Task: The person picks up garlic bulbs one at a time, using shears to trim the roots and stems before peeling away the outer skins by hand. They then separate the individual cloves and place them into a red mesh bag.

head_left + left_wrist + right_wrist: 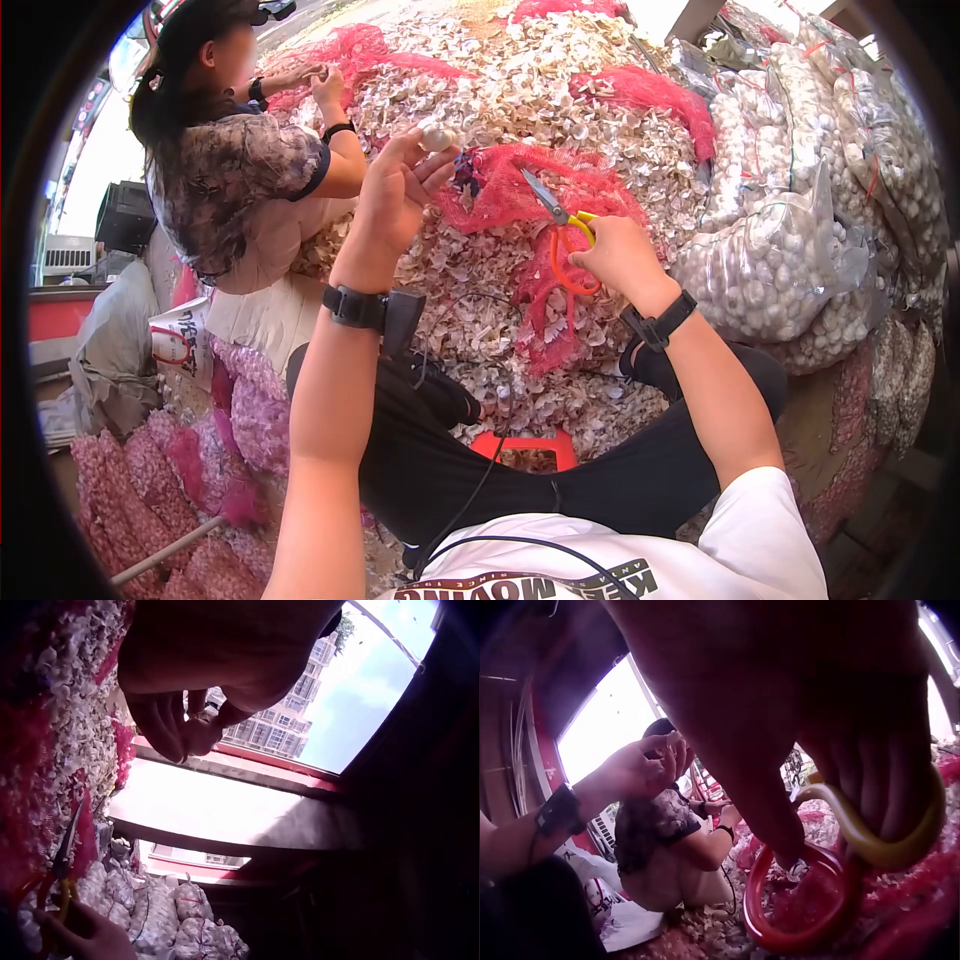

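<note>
In the head view my left hand (392,200) is raised with a whitish garlic bulb (437,138) pinched at the fingertips. The left wrist view shows this hand (217,660) from below, its fingers hiding most of the bulb. My right hand (625,262) grips scissors (548,199) by their orange and yellow handles, blades parted slightly and pointing up and left. Seen from the right wrist, the thumb passes through the orange loop (756,919) and the fingers wrap the yellow handle (847,825). The blades are apart from the bulb.
Loose garlic skins (470,265) cover the floor, with pink mesh netting (545,185) on top. Clear bags of garlic (760,265) stack at the right. Pink net sacks (150,490) lie lower left. Another person (240,150) crouches at upper left. A red stool (562,447) shows below.
</note>
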A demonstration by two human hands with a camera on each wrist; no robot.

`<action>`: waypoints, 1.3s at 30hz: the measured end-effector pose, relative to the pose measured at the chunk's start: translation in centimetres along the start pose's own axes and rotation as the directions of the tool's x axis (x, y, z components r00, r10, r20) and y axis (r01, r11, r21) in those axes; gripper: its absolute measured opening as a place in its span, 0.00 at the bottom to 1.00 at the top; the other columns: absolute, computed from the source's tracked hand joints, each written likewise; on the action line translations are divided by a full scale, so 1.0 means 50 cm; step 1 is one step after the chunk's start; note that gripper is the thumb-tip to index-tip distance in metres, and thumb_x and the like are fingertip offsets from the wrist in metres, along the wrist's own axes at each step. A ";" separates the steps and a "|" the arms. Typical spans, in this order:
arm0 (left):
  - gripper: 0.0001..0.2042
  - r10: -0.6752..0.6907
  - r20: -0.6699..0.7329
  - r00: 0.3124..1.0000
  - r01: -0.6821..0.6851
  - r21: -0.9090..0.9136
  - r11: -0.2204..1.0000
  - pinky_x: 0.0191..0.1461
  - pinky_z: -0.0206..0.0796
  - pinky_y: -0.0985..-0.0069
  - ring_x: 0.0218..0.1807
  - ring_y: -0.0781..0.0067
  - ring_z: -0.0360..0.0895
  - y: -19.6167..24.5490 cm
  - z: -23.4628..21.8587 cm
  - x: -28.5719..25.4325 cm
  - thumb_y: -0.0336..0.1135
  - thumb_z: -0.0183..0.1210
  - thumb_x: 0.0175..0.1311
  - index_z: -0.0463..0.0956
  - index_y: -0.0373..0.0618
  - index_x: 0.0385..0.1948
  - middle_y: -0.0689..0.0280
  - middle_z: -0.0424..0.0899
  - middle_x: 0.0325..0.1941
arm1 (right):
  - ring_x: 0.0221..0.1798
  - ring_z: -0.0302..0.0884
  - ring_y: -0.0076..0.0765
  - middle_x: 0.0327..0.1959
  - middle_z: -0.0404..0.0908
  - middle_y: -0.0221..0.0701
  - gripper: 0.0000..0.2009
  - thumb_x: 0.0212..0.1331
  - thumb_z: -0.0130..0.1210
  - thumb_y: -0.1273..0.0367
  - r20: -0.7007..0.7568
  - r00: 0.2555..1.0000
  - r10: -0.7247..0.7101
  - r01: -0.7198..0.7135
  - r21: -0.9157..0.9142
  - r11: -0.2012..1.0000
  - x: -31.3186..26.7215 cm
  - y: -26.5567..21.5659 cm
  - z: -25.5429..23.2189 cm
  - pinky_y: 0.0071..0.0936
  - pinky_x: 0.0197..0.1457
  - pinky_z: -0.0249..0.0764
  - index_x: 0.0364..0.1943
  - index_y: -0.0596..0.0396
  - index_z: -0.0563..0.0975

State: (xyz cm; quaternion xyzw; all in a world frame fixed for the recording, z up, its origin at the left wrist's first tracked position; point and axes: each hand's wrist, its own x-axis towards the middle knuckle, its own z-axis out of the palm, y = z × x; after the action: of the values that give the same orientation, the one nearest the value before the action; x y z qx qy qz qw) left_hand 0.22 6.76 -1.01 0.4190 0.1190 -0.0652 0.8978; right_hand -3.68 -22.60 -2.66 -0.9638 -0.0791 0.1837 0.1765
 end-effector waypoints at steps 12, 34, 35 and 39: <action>0.13 0.011 -0.058 0.998 -0.010 0.014 1.000 0.53 0.79 0.69 0.50 0.56 0.83 -0.007 0.022 0.001 0.32 0.50 0.69 0.69 0.38 0.51 0.57 0.80 0.45 | 0.42 0.82 0.56 0.35 0.83 0.50 0.17 0.52 0.64 0.63 0.001 1.000 0.002 -0.002 0.020 1.000 -0.001 0.004 -0.009 0.47 0.49 0.77 0.43 0.61 0.82; 0.14 -0.327 0.057 0.943 0.192 0.710 0.677 0.28 0.59 0.88 0.28 0.88 0.75 -0.140 0.088 -0.065 0.47 0.61 0.68 0.83 0.46 0.42 0.75 0.81 0.31 | 0.38 0.83 0.55 0.33 0.84 0.48 0.24 0.52 0.65 0.57 -0.143 0.987 -0.069 0.092 0.161 0.983 -0.049 -0.038 -0.013 0.47 0.44 0.79 0.49 0.59 0.80; 0.14 -0.332 0.040 0.942 0.216 0.685 0.696 0.28 0.58 0.87 0.27 0.88 0.74 -0.165 0.072 -0.065 0.46 0.62 0.68 0.82 0.45 0.41 0.75 0.80 0.30 | 0.38 0.83 0.55 0.33 0.84 0.48 0.23 0.52 0.65 0.58 -0.159 0.984 -0.080 0.105 0.159 0.982 -0.056 -0.040 -0.004 0.46 0.43 0.79 0.48 0.59 0.80; 0.11 -0.343 -0.070 0.937 0.301 0.659 0.689 0.26 0.57 0.86 0.25 0.89 0.70 -0.198 0.059 -0.072 0.41 0.63 0.67 0.82 0.43 0.36 0.74 0.80 0.26 | 0.36 0.84 0.54 0.31 0.84 0.47 0.20 0.53 0.65 0.60 -0.121 0.991 -0.063 0.072 0.076 0.994 -0.064 -0.047 0.033 0.46 0.40 0.79 0.44 0.60 0.78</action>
State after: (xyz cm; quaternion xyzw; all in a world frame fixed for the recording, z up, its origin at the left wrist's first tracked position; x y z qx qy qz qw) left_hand -4.94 -1.74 -5.50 0.6792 0.1333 -0.2715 0.6687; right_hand -7.45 -20.62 -2.22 -0.9619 -0.0936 0.1230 0.2256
